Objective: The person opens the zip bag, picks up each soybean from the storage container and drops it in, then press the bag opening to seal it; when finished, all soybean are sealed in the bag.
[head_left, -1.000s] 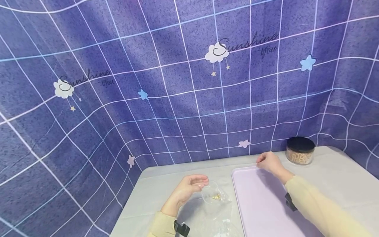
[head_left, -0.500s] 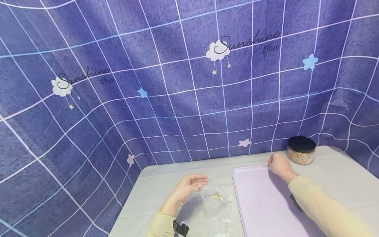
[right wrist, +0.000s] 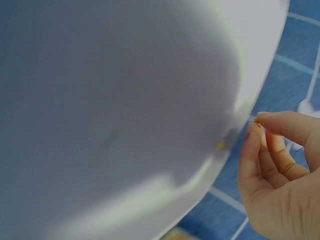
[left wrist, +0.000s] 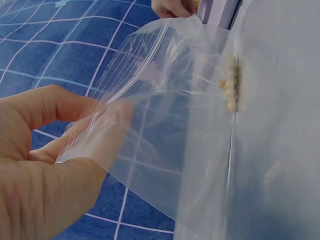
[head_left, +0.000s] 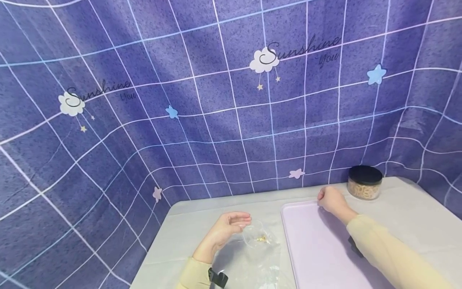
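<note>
My left hand [head_left: 223,233] grips the edge of a clear zip-top bag [left wrist: 150,145] between thumb and fingers, holding its mouth apart. Several pale yellow soybeans [left wrist: 230,90] are gathered low inside the bag. Over the far edge of the lilac tray [head_left: 310,241], my right hand [head_left: 333,202] has thumb and forefinger together. The right wrist view shows a tiny yellowish soybean [right wrist: 257,120] between those fingertips, mostly hidden. Another small yellow soybean [right wrist: 221,145] lies on the tray near its rim, below the right hand.
A clear jar [head_left: 365,182] with a black lid and ring-shaped pieces inside stands at the back right, just beyond my right hand. Under everything is a pale grey table cover [head_left: 184,224]. Behind the table hangs a blue-purple grid curtain [head_left: 216,132].
My right hand shifts right along the tray's far edge, then comes partway back left. My left hand keeps hold of the bag in nearly the same place.
</note>
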### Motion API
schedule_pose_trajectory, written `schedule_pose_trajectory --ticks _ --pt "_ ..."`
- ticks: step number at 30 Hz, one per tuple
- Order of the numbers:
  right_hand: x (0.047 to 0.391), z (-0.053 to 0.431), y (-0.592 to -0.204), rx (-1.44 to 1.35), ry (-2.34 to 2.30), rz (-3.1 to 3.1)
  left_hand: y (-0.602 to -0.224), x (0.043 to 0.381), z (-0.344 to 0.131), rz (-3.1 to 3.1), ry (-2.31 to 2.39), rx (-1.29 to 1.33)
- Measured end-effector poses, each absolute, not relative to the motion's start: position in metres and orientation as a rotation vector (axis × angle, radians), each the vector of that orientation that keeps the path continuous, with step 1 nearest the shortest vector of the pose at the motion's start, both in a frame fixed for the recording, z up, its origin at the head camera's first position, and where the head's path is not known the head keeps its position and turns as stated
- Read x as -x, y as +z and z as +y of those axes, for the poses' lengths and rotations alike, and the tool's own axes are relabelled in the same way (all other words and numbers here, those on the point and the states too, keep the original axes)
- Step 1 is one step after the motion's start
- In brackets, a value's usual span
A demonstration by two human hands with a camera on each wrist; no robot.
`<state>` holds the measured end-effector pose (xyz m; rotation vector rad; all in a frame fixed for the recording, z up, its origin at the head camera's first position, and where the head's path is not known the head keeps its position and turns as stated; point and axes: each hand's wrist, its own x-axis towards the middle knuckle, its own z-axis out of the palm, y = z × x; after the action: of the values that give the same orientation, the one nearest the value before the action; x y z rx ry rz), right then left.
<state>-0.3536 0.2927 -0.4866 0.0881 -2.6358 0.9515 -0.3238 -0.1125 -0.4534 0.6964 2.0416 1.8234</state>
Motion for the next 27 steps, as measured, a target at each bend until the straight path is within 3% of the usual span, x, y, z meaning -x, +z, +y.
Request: schedule_pose_trajectory --ticks 8,17,27 --pt "0.344 0.234 -0.465 -0.271 1.125 -2.601 -0.454 0.325 -0.112 2.057 1.820 -0.698" --pt "0.315 0.158 -0.461 -0.716 1.284 -2.543 -0.456 0.326 -0.115 2.038 1.819 -0.845" --pt "0.299 0.114 -0.462 -0.889 1.239 -2.506 -0.454 0.322 -0.111 2.049 1.824 -0.708"
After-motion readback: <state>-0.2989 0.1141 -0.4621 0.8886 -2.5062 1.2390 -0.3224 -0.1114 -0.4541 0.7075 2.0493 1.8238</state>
